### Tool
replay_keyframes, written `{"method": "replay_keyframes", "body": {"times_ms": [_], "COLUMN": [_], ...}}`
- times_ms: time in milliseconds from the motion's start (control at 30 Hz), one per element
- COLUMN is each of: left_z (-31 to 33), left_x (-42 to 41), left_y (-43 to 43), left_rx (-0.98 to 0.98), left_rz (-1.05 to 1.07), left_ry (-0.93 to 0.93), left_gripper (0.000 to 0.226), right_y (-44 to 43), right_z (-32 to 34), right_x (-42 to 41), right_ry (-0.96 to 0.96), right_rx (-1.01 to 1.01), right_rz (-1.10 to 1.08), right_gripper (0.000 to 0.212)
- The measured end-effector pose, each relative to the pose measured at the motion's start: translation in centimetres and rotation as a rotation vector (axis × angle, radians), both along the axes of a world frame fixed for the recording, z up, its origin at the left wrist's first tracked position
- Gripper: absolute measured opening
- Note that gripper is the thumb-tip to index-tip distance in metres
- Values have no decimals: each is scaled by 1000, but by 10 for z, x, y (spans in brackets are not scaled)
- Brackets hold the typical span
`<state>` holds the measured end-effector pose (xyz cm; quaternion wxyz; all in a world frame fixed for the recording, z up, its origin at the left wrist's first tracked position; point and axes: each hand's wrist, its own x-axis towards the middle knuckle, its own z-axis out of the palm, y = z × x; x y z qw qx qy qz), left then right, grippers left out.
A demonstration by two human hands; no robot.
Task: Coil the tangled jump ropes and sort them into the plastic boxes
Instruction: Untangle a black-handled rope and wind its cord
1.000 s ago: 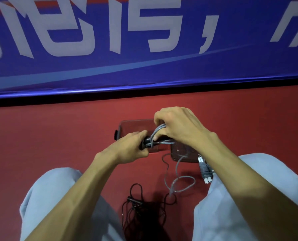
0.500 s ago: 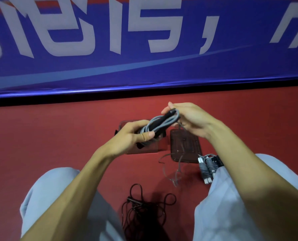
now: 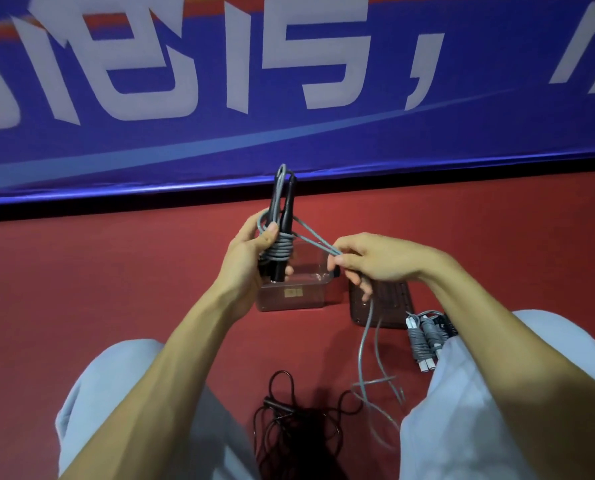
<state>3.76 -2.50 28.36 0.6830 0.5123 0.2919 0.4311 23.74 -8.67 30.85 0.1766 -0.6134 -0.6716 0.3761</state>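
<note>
Tilted before, black handles (image 3: 286,206) are clasped upright in the left hand (image 3: 244,263); grey cord (image 3: 312,241) is pinched by the right hand (image 3: 375,258).

Ropes: three.
- One grey rope (image 3: 282,249), part wound, in the hands.
- One black rope (image 3: 289,420), loose on the floor.
- One grey bundle (image 3: 422,341), fully wound.

Handles: two black handles (image 3: 287,206) on the held rope. Two white-tipped ends show on the bundle. There is something dark behind the bundle, too hidden to count.

Boxes: one clear box (image 3: 310,289). Beside it is one flat dark piece (image 3: 393,303), either a box or a lid; I cannot tell which.

Hands: two, the left hand (image 3: 244,258) and the right hand (image 3: 375,258).

Banner (image 3: 289,81): one.
</note>
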Motion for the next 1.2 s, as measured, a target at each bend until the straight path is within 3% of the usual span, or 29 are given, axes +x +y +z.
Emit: {"method": "replay_keyframes", "body": {"times_ms": [100, 233, 367, 533, 633, 733, 933, 1067, 1200], "left_z": [-2, -7, -16, -16, -14, -12, -11, -10, -2], "left_x": [0, 0, 1, 2, 4, 4, 3, 4, 0], "left_y": [5, 12, 14, 5, -4, -12, -15, -21, -23], "left_rx": [-47, -64, 110, 264, 313, 349, 531, 592, 463], "left_rz": [36, 142, 214, -73, -326, -446, -398, -382, -393], "left_ry": [-20, 87, 414, 785, 847, 843, 898, 875, 710], "left_gripper": [41, 21, 13, 12, 9, 6, 52, 36, 21], "right_y": [1, -1, -10, -16, -10, -5, 5, 8, 7], "right_z": [3, 9, 12, 16, 10, 3, -4, -4, -3], "right_x": [1, 1, -5, -14, -10, -7, -11, -11, -3], "right_ry": [-211, -311, -484, -602, -506, -425, -100, 173, 530], "right_rx": [144, 353, 508, 741, 821, 835, 612, 428, 255], "right_rz": [-13, -20, 103, 185, 142, 68, -322, -454, -506], "right_gripper": [22, 23, 22, 18, 12, 10, 13, 27, 14]}}
